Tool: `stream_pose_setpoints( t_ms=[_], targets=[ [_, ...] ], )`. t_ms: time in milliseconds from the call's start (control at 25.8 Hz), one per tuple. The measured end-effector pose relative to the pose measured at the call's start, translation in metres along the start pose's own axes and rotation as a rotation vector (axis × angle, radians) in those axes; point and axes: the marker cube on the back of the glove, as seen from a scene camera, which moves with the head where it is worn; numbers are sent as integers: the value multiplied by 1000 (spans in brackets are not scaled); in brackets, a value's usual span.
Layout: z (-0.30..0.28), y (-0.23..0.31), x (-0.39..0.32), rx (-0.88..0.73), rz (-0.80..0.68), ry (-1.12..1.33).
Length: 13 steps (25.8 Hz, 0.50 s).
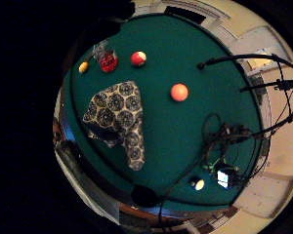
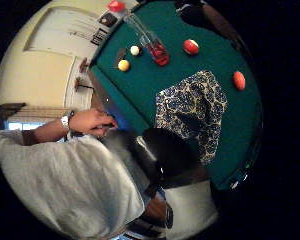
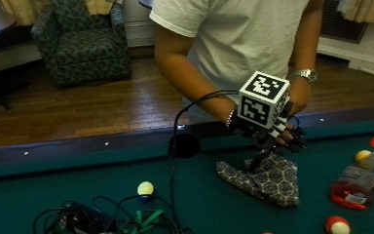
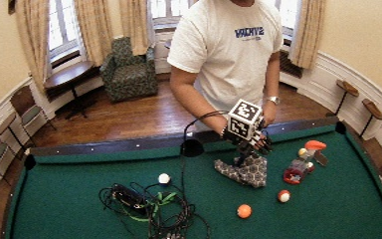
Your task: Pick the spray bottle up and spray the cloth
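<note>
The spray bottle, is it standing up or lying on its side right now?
Standing upright. The spray bottle rests on its base on the green felt, red trigger head on top, beside the patterned cloth.

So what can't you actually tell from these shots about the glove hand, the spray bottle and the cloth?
- Gloved right hand: in the outside view the marker cube covers most of it, so whether its fingers are open or curled is unclear.
- Spray bottle: cut off by the outside view's edge; its label is too small to read.
- Cloth: whether the hand touches it or hovers above is unclear.
</note>
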Motion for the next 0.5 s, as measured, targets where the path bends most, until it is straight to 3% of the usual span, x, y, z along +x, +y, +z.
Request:
stream_pose_setpoints(
  t_ms=[503],
  targets=[
    [3, 3, 1, -13, 8, 8]
  ],
)
